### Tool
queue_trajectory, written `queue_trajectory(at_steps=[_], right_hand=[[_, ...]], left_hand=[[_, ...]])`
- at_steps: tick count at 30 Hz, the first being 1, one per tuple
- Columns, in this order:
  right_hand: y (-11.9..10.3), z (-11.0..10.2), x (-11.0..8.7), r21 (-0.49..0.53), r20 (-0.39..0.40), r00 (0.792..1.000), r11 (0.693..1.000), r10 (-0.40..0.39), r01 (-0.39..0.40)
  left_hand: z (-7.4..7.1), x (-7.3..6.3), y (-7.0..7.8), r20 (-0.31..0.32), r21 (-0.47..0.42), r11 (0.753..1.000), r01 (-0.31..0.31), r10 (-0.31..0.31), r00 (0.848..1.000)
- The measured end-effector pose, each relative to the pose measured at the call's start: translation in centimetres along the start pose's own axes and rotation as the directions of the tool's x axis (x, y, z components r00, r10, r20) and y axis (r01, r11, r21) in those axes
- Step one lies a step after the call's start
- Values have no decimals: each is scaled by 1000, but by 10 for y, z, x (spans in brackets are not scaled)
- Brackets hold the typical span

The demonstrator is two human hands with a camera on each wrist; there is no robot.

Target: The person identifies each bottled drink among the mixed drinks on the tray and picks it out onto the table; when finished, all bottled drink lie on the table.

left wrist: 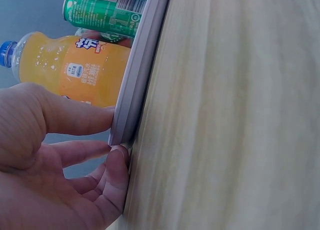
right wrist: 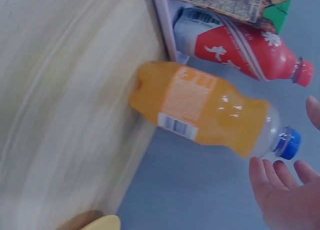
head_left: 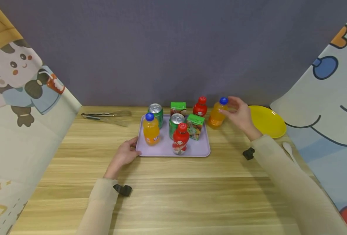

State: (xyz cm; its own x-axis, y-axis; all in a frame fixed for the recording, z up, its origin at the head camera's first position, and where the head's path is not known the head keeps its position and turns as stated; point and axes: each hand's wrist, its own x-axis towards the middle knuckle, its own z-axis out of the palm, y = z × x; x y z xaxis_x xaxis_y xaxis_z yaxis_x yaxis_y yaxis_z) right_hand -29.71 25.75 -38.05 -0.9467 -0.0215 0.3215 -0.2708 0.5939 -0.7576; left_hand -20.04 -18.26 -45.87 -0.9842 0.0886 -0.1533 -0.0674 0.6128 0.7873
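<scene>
At the front left corner of a lilac tray, my left hand pinches the rim, thumb on top and fingertips at its underside, as the left wrist view shows. My right hand is beside the blue cap of an orange drink bottle, thumb and fingers spread around the cap with gaps. That bottle stands upright on the wood, just off the tray's right edge. On the tray stand another orange drink bottle, two green cans, two red bottles and two green-topped drink cartons.
A yellow plate lies at the back right, with a white spoon in front of it. Metal tongs and a whisk lie at the back left. A grey wall borders the table's back.
</scene>
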Motion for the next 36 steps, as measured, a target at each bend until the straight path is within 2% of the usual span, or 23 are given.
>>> queue_trajectory(at_steps=[9, 16, 20, 26, 36], right_hand=[[-25, -6, 5, -39, -18, 999, 998, -49, 49], [-44, -6, 6, -26, -2, 997, 997, -79, 79], [-52, 0, 7, -23, 1, 995, 995, -101, 101], [-58, 11, 10, 34, -8, 991, 990, -136, 136], [-55, 37, 5, -17, 48, 995, 996, -88, 89]], left_hand=[[-1, -1, 1, 13, 4, 1000, 2, -2, 1000], [-2, -2, 2, 9, 21, 1000, 14, -14, 1000], [-2, -2, 2, 7, 31, 999, 8, -8, 1000], [-3, 0, 2, -1, 23, 1000, 2, -2, 1000], [-2, -3, 2, 9, 5, 1000, 11, -11, 1000]])
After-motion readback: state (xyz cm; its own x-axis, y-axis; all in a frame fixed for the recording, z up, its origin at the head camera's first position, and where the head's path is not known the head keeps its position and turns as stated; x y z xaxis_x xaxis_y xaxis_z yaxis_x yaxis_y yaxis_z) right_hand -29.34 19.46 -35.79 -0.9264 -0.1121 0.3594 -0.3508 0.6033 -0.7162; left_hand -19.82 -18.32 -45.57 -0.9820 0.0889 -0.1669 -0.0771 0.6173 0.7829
